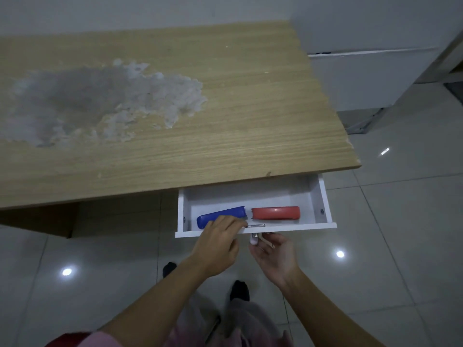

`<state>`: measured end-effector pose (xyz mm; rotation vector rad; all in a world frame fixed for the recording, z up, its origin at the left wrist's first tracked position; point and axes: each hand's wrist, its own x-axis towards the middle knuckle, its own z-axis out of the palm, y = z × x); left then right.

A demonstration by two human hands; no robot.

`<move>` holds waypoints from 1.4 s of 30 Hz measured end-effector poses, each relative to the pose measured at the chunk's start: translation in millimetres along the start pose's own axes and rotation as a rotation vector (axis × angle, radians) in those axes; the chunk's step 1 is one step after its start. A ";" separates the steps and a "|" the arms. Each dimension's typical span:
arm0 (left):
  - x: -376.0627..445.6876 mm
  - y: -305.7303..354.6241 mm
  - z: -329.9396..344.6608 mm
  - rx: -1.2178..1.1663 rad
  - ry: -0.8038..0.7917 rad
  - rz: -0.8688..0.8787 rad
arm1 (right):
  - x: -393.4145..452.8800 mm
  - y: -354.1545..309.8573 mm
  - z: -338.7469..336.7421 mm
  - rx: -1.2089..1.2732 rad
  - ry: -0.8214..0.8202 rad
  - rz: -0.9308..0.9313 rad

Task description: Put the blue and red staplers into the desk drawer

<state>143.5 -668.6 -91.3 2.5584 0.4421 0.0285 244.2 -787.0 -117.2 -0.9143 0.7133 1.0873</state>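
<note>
Left hand [218,242] overlaps blue stapler [221,215] in drawer [323,201].

Left hand [217,246] covering the blue stapler's [223,214] near end, drawer's [323,196] rear under the bench [225,108], bench cut off at frame left, right hand's fingers [263,240] hiding the handle.

— Where does the one view sit?

— On my head, tilted forward and down. The surface [175,108] fills the frame from nine to one o'clock, far edge at twelve.

— How near?

— Close enough that my forearms enter at six o'clock and the open drawer [255,230] lies just below centre. The tiled floor [388,246] spreads from three to five o'clock.
</note>
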 end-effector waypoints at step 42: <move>21.3 -8.7 -62.7 0.085 -0.037 -0.040 | 9.6 -52.9 89.7 -0.362 0.039 -0.236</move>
